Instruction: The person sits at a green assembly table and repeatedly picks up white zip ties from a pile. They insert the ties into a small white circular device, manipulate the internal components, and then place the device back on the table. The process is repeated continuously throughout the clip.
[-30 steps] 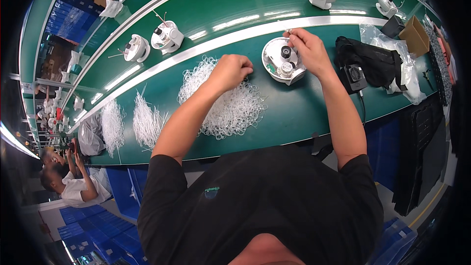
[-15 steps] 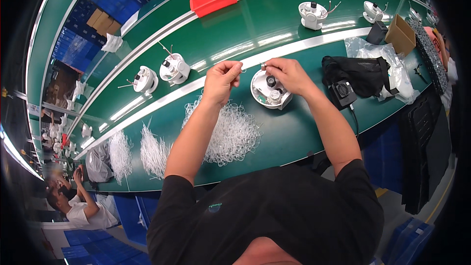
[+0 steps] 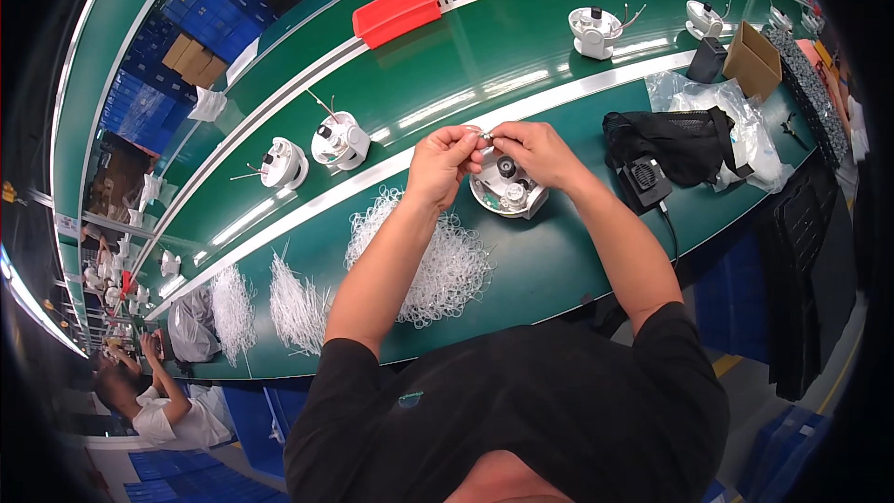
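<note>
My left hand and my right hand meet fingertip to fingertip above a round white camera-like housing. A thin white looped cable tie is pinched in the left fingers, though mostly covered now. Between the right thumb and forefinger sits the small metallic end of a wire. The housing stands open side up, showing a black lens part and inner components; the right hand covers its far right rim. Beside my left forearm lies a big heap of looped white cable ties.
Straighter ties lie in two piles farther left. Similar housings stand on the far green surface, near a red bin. At right are a black bag, a black device and a carton. A person sits far left.
My hands have come together: the left moved right and the right moved slightly left, bringing the tie up to the wire end. The view has shifted slightly.
</note>
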A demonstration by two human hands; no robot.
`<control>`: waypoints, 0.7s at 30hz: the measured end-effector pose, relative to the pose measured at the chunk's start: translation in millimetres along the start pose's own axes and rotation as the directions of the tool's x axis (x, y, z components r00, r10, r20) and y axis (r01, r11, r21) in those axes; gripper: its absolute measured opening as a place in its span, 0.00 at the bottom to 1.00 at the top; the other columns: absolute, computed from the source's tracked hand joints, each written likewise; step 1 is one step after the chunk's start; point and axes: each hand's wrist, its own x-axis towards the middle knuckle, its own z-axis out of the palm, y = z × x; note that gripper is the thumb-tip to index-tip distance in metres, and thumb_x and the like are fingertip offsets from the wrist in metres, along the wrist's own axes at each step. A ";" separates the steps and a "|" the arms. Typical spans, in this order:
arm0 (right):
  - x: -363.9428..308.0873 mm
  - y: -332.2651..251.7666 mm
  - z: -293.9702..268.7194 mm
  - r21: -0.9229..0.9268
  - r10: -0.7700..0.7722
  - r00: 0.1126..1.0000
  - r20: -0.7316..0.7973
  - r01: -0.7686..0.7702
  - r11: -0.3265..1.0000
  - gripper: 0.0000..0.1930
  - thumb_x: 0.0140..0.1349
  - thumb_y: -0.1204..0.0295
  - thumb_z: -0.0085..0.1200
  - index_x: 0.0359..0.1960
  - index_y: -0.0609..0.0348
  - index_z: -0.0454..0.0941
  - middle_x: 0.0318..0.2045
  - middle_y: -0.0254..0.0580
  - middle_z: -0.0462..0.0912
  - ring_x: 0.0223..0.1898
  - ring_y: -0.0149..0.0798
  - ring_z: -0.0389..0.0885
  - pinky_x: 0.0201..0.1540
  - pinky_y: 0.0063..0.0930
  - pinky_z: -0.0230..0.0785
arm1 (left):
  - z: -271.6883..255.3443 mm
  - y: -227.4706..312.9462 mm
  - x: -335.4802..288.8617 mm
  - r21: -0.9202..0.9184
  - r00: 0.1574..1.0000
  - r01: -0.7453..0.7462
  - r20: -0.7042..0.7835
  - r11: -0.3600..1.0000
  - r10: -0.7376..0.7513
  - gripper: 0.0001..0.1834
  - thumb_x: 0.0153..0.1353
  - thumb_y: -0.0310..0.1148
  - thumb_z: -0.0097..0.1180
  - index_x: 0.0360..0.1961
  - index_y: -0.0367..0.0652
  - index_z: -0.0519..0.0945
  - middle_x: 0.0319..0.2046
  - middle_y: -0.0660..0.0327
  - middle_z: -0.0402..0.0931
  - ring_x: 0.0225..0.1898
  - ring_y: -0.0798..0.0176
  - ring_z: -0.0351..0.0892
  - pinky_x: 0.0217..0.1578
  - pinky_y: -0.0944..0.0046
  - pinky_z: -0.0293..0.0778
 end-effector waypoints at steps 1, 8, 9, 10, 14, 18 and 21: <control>0.8 2.5 0.7 -0.009 -0.007 1.000 -0.003 0.007 1.000 0.11 0.65 0.69 0.53 0.43 0.59 0.83 0.30 0.45 0.86 0.30 0.41 0.85 0.37 0.33 0.74 | 2.6 -1.2 -0.8 0.082 1.000 -0.019 -0.019 0.996 0.020 0.09 0.68 0.28 0.58 0.45 0.35 0.80 0.34 0.59 0.82 0.29 0.71 0.80 0.28 0.73 0.78; -1.2 0.6 -0.7 -0.038 -0.010 1.000 -0.029 0.009 0.999 0.11 0.65 0.68 0.53 0.42 0.60 0.84 0.29 0.48 0.86 0.29 0.43 0.85 0.35 0.35 0.74 | 12.5 -4.7 -2.8 0.434 0.979 -0.108 -0.109 0.894 0.171 0.08 0.65 0.28 0.61 0.40 0.33 0.81 0.31 0.61 0.83 0.27 0.74 0.77 0.27 0.74 0.73; -1.2 -0.5 -1.0 -0.046 -0.012 1.000 -0.026 0.011 0.999 0.11 0.65 0.68 0.53 0.42 0.60 0.84 0.29 0.48 0.86 0.29 0.43 0.85 0.35 0.35 0.74 | 12.1 -5.2 -3.1 0.448 0.975 -0.120 -0.117 0.886 0.191 0.08 0.65 0.28 0.61 0.40 0.33 0.81 0.30 0.62 0.83 0.27 0.74 0.77 0.27 0.74 0.72; -1.1 -2.3 -1.7 -0.054 -0.015 1.000 -0.022 0.013 0.998 0.11 0.65 0.68 0.53 0.42 0.60 0.84 0.29 0.48 0.85 0.29 0.44 0.85 0.35 0.34 0.74 | 12.3 -4.9 -3.8 0.477 0.969 -0.143 -0.109 0.867 0.220 0.08 0.65 0.28 0.61 0.40 0.33 0.82 0.30 0.62 0.83 0.28 0.74 0.77 0.28 0.73 0.73; 0.4 -7.7 -4.4 -0.065 0.025 1.000 0.009 -0.025 0.998 0.12 0.65 0.69 0.53 0.44 0.61 0.83 0.30 0.48 0.86 0.30 0.41 0.85 0.36 0.33 0.74 | 13.4 -7.8 -4.8 0.620 0.940 -0.229 -0.059 0.751 0.335 0.08 0.63 0.28 0.62 0.38 0.33 0.82 0.30 0.61 0.83 0.29 0.72 0.79 0.31 0.70 0.76; -0.9 1.4 0.8 0.136 -0.003 0.999 -0.037 0.008 0.991 0.12 0.65 0.72 0.53 0.48 0.62 0.82 0.32 0.43 0.86 0.32 0.35 0.84 0.38 0.29 0.75 | 18.0 -7.9 -6.8 0.761 0.932 -0.212 -0.030 0.613 0.361 0.07 0.64 0.28 0.61 0.36 0.33 0.82 0.31 0.61 0.83 0.31 0.74 0.79 0.33 0.71 0.76; -2.2 -3.5 -6.1 0.177 -0.001 0.999 0.052 -0.008 0.984 0.12 0.67 0.73 0.54 0.49 0.64 0.81 0.36 0.39 0.85 0.36 0.28 0.81 0.40 0.25 0.74 | 15.2 -9.1 -5.2 0.811 0.944 -0.187 -0.008 0.554 0.329 0.07 0.62 0.28 0.63 0.35 0.33 0.82 0.30 0.60 0.82 0.30 0.73 0.79 0.31 0.70 0.75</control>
